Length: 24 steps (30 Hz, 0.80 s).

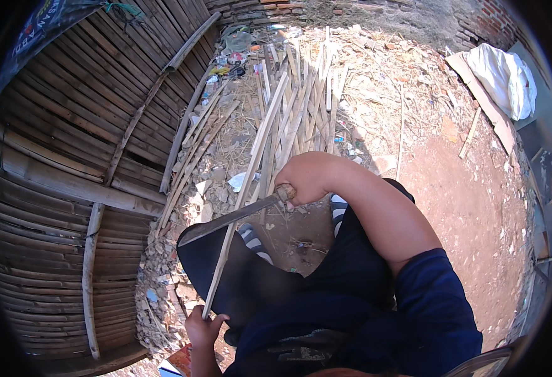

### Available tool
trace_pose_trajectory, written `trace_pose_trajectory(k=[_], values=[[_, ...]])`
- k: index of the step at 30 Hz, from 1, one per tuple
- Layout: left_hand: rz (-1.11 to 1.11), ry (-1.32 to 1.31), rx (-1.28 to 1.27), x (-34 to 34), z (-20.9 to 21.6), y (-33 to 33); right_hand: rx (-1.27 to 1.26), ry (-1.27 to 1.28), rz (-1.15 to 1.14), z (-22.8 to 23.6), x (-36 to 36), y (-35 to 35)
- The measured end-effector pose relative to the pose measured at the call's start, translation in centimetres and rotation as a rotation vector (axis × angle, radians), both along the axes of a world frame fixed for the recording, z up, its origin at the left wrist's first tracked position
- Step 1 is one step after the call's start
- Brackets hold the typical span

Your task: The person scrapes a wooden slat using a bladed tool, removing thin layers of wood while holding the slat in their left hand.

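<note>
My right hand (306,178) is closed round the wooden handle of a machete (235,215), whose long dark blade points left above my left thigh. Under the blade runs a long, thin bamboo strip (221,264); the blade crosses it and appears to touch it. The near end of this strip is in my left hand (203,327), with the fingers wrapped round it beside my left hip. Its far part slants up and away toward a heap of similar strips (295,119) on the ground ahead, where its end is hard to tell from the others.
A bamboo slat wall (69,144) stands close on my left. Rubble and bits of litter cover the ground along it. A brick wall (477,19) closes off the far side. At the far right lie a white sack (502,78) and a brown board (480,100).
</note>
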<state>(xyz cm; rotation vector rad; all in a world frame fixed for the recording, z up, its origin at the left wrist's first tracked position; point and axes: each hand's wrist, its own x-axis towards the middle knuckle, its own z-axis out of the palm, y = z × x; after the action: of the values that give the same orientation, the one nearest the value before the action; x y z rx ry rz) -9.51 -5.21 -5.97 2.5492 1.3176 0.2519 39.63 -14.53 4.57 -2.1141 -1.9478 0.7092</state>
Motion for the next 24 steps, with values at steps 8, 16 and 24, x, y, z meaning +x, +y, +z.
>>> trace_pose_trajectory(k=[8,16,24], values=[[-0.009,0.012,0.024,0.0,0.1,0.1,0.061,0.033,-0.556,-0.1,8.3,-1.5],[0.011,-0.015,-0.006,0.0,-0.4,0.1,0.026,0.047,-0.362,0.8,5.3,-1.5],[0.045,0.012,-0.049,0.0,0.4,-0.2,0.039,0.01,-0.045,0.4,2.2,-0.1]])
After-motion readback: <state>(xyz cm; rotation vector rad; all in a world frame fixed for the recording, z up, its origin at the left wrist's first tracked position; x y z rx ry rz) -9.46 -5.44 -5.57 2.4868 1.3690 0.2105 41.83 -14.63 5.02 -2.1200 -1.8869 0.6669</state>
